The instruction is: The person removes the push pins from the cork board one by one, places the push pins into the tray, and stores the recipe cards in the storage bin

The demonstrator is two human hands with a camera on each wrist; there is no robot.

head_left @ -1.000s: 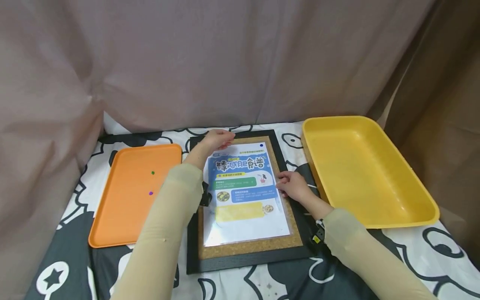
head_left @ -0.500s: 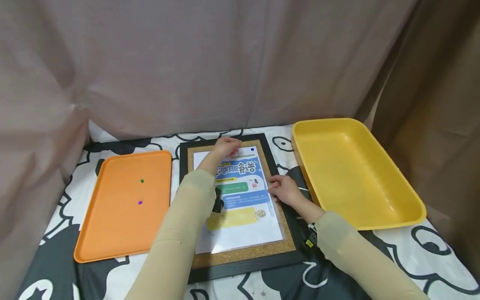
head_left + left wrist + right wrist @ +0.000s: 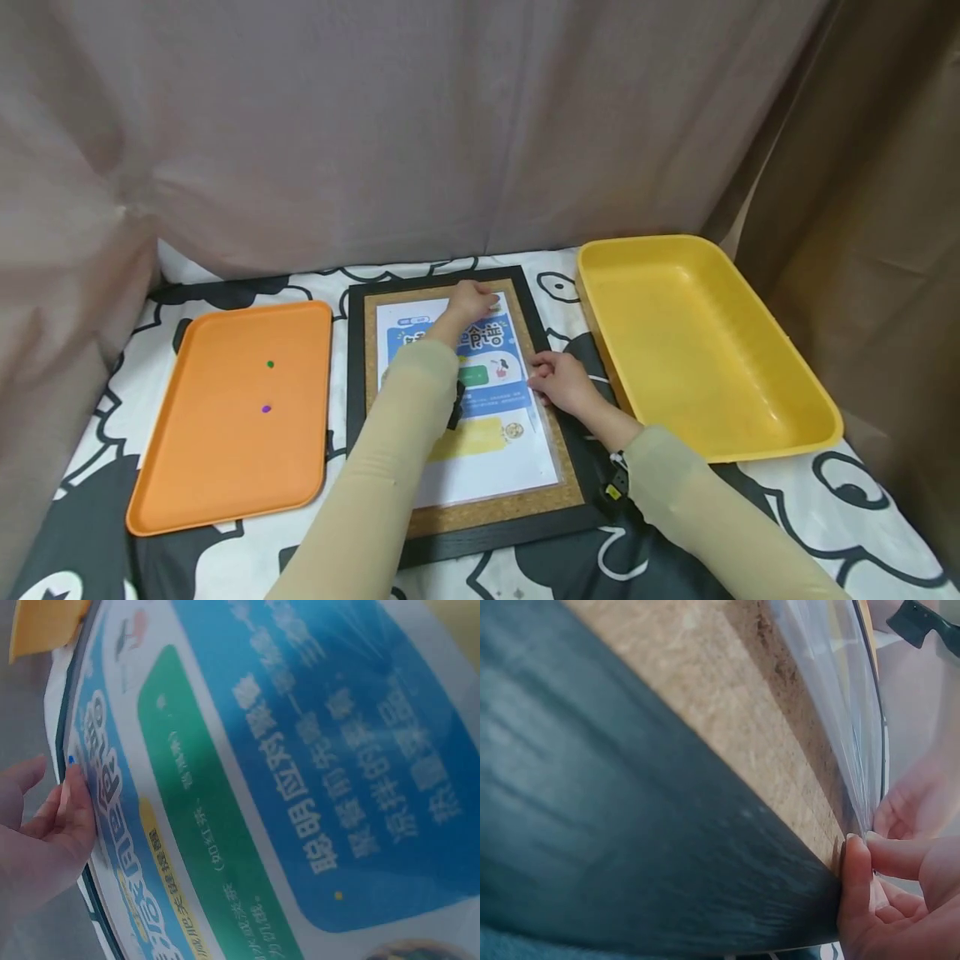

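A laminated poster (image 3: 495,467) with Chinese print lies on a black-framed cork board (image 3: 357,358). My left hand (image 3: 471,302) reaches over the poster to its upper right corner. In the left wrist view, my left fingertips are right at a small blue pin (image 3: 72,759), with thumb and fingers apart. At the poster's right edge, my right hand (image 3: 566,382) pinches the plastic margin between thumb and finger. From the right wrist, the clear plastic edge (image 3: 840,712) shows raised off the cork (image 3: 705,690). My left forearm hides part of the poster.
To the left lies an orange tray (image 3: 225,467) bearing a green pin (image 3: 271,364) and a purple pin (image 3: 266,409). A deep yellow bin (image 3: 705,350) stands to the right of the board. The patterned cloth (image 3: 847,483) lies beneath, with a curtain (image 3: 337,125) behind.
My left hand has moved right along the poster's top, from its middle to the upper right corner. The right hand keeps its pinch on the edge. The head view has shifted slightly.
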